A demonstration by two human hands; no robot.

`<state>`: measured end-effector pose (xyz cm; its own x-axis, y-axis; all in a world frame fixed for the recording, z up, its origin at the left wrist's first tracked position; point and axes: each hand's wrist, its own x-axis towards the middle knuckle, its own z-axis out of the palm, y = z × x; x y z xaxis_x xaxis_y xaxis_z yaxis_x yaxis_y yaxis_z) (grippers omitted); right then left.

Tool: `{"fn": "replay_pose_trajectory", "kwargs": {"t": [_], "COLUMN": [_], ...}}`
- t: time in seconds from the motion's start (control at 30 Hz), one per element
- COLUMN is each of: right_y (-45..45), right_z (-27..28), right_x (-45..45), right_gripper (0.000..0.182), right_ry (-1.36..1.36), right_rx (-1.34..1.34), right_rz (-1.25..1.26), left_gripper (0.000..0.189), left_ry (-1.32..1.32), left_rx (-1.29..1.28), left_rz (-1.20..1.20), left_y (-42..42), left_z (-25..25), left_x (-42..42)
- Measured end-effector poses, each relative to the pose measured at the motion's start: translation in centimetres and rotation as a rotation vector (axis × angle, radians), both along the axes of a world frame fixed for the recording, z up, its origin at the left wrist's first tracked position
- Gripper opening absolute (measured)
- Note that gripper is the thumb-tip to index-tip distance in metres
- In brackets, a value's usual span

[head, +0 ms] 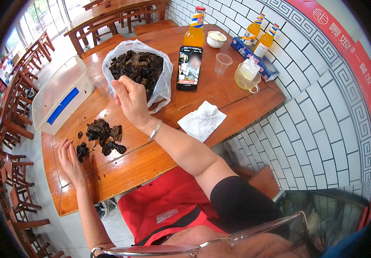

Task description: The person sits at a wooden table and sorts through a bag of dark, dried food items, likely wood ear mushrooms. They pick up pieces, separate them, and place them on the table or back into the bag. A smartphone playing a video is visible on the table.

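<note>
A white plastic bag (168, 69) stands with its top spread, full of dark wood ear fungus (137, 66). My right hand (132, 100) is over the bag's near edge, fingers curled and thumb on top; whatever may be inside the curl is hidden. On the wooden table (134, 161) lies a loose pile of wood ear pieces (100, 132). Left of the pile, my left hand (71, 161) has its fingers extended and slightly apart. A single wood ear piece (82, 151) lies right beside its palm side, close to touching.
A clear plastic box (64, 93) sits at the table's left edge. Beyond the bag are a phone (189, 68), an orange drink bottle (194, 30), a white bowl (216, 40), a plastic cup (223, 63) and a glass mug (246, 79). Crumpled tissue (202, 121) lies right of my forearm.
</note>
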<state>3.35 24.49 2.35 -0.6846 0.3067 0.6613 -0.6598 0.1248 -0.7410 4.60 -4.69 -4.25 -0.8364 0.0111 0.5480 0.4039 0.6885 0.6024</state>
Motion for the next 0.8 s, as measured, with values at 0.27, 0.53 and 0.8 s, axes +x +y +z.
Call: {"fn": "replay_pose_trajectory", "kwargs": {"t": [0.27,0.53,0.8], "right_y": [-0.9,-1.5,-2.6], "right_z": [-0.1,-1.3,-0.3], "right_x": [0.8,-0.4,1.4], "right_gripper": [0.027,0.018,0.032], "right_ry": [-0.031,0.084,0.137], "right_rx": [0.128,0.143,0.318], "right_rz": [-0.04,-0.049,-0.007], "left_gripper": [0.05,0.04,0.036], "left_ry": [-0.212,-0.079,-0.049], "left_rx": [-0.116,-0.129,-0.384], "left_rz": [-0.117,-0.178,-0.173], "left_y": [3.1,7.8,7.8], "left_z": [-1.8,0.1,-0.4], "left_x": [0.3,-4.8,-7.3]}}
